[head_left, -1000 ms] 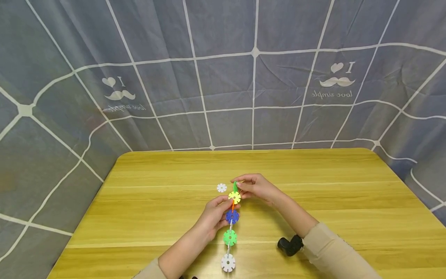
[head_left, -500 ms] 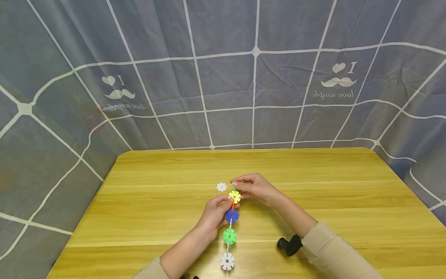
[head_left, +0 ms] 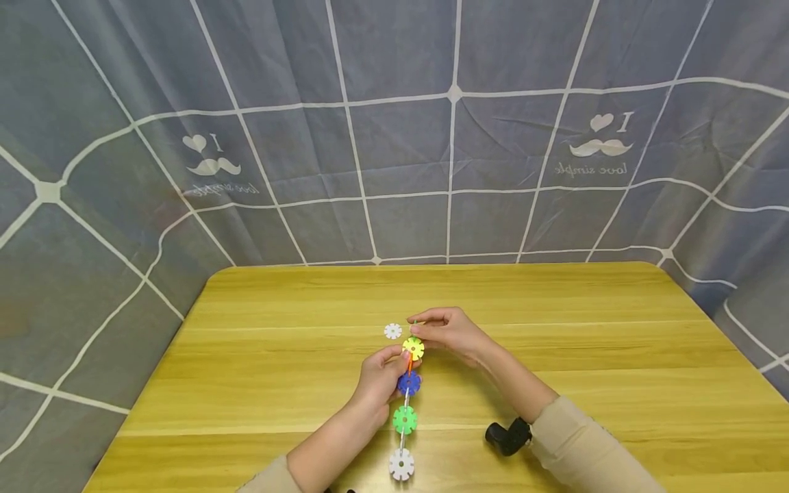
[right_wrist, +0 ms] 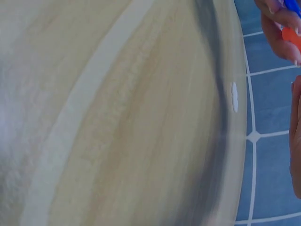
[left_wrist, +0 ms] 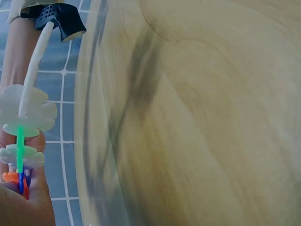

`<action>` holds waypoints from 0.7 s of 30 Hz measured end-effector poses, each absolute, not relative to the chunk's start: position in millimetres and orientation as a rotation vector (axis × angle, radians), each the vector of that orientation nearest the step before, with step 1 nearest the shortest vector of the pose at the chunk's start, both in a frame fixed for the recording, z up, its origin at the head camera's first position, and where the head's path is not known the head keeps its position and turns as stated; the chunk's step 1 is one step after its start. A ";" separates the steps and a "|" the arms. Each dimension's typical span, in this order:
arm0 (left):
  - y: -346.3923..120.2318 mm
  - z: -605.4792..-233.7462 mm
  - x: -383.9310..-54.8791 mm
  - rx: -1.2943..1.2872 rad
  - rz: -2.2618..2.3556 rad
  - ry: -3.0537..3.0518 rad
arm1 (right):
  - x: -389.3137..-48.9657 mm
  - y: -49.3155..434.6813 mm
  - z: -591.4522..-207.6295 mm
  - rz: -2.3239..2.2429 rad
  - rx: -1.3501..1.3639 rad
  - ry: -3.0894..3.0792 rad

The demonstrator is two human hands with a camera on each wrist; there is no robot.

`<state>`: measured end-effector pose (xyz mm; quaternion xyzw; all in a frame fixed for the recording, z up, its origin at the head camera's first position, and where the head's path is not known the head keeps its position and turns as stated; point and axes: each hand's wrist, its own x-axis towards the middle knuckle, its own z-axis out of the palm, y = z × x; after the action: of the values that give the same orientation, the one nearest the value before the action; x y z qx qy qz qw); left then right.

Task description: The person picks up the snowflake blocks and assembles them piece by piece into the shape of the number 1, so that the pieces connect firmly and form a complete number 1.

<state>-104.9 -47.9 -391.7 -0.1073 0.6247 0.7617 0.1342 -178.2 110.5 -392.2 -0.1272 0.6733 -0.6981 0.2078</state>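
Note:
A chain of notched plastic discs runs toward the head camera, its discs alternately face-on and edge-on. My left hand [head_left: 379, 376] pinches the chain around the yellow disc [head_left: 414, 349] and the edge-on orange disc [head_left: 410, 364]. Nearer come a blue disc [head_left: 409, 385], a green disc [head_left: 405, 420] and, at the near end, a white disc [head_left: 402, 465], linked by pale edge-on discs. At the far end, my right hand [head_left: 453, 334] pinches another green disc, mostly covered by its fingers. The left wrist view shows the chain's white edge-on disc [left_wrist: 35, 66] close up.
One loose white disc [head_left: 392, 331] lies flat on the wooden table [head_left: 277, 383], just beyond my left fingertips. A black wrist camera [head_left: 508, 437] sits at my right sleeve. A grey curtain with white lines [head_left: 401, 150] hangs behind the table.
The far green disc, plainly visible edge-on a second ago, is now mostly behind my right fingers. Both hands stay nearly in place, and the chain has shifted slightly left.

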 end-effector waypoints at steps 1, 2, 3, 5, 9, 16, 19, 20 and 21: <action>-47.2 -391.1 -104.9 -0.310 2.210 1.818 | -178.0 110.6 -391.7 -1.950 -0.350 1.873; -46.6 -390.8 -105.0 -0.308 2.214 1.821 | -177.7 110.6 -391.4 -1.957 -0.344 1.873; -46.3 -390.5 -105.0 -0.308 2.218 1.823 | -177.5 110.6 -391.5 -1.961 -0.336 1.874; -45.8 -390.4 -105.1 -0.310 2.226 1.824 | -177.0 110.4 -392.3 -1.963 -0.328 1.878; -45.5 -390.4 -105.1 -0.321 2.235 1.820 | -177.5 110.7 -396.3 -1.971 -0.327 1.870; -44.7 -391.0 -106.7 -0.359 2.224 1.798 | -176.3 107.9 -396.2 -1.972 -0.317 1.946; -45.2 -391.4 -107.9 -0.369 2.232 1.793 | -175.7 106.1 -395.5 -1.972 -0.333 1.968; -45.4 -391.2 -108.2 -0.368 2.233 1.794 | -175.8 106.3 -395.7 -1.971 -0.341 1.964; -45.5 -391.2 -108.4 -0.368 2.229 1.794 | -175.9 106.6 -396.0 -1.973 -0.338 1.951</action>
<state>-108.4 -45.5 -391.2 -0.1267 0.6167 0.7663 0.1280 -175.9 106.6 -396.0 -0.1190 0.6875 -0.6954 0.1724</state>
